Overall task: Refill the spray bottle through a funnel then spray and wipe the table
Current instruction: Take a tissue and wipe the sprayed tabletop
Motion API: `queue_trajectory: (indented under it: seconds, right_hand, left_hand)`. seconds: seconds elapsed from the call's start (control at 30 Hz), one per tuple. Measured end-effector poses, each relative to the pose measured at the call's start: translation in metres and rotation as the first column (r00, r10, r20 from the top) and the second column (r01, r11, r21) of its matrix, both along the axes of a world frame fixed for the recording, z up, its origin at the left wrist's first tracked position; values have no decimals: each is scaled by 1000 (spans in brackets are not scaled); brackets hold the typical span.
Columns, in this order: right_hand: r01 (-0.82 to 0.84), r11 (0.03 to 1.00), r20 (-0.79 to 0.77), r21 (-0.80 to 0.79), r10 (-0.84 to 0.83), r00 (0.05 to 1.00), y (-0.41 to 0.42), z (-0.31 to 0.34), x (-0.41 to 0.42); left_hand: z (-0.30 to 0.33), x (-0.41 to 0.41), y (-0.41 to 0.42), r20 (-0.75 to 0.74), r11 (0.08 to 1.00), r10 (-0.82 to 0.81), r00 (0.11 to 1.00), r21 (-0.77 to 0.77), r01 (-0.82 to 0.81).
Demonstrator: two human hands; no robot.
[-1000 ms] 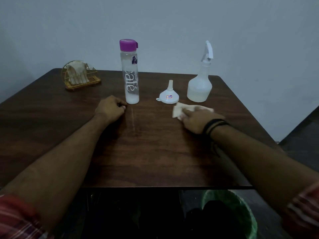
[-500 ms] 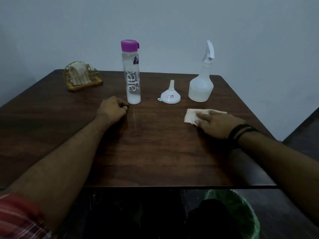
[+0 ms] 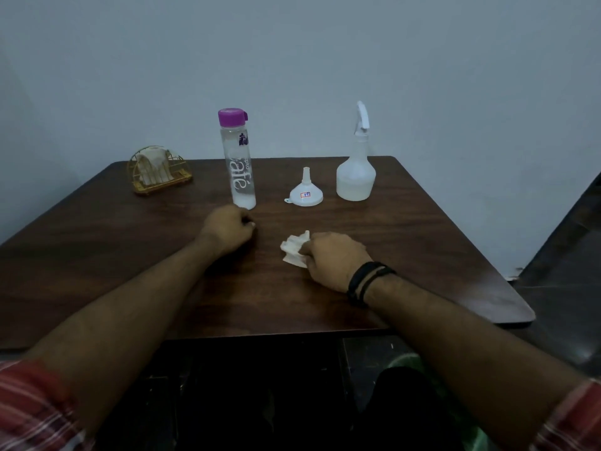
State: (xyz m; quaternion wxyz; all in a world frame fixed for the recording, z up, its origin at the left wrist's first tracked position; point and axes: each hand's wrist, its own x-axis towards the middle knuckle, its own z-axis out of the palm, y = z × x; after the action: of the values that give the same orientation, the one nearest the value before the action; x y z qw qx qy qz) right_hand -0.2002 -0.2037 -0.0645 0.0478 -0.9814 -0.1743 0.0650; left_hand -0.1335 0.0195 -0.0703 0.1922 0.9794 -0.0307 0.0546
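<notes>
Gripping a crumpled white tissue (image 3: pixel 294 250) on the dark wooden table (image 3: pixel 422 242), the right hand (image 3: pixel 335 258) is resting — the left hand (image 3: pixel 227 227) is lying fisted, empty. Beyond the right hand, the translucent white plastic spray bottle (image 3: pixel 356 170) is standing upright, nozzle upward.

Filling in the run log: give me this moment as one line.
phase: wiping | right hand: grips crumpled tissue on table | left hand: fisted, holding nothing | funnel: upside down | spray bottle: upright

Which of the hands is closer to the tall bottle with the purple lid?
The left hand. It rests curled on the table just in front of the bottle. The right hand is farther off to the right, holding a crumpled tissue.
</notes>
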Motion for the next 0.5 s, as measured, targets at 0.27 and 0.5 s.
queue_trajectory:
  seconds: [0.27, 0.5]
  right_hand:
    - [68, 990, 117, 123, -83, 990, -41, -3, -69]
    - [91, 953, 241, 290, -164, 956, -100, -13, -143]
  left_hand:
    - [-7, -98, -94, 108, 971, -236, 966, 49, 232]
    - [-6, -159, -166, 169, 926, -377, 911, 70, 371]
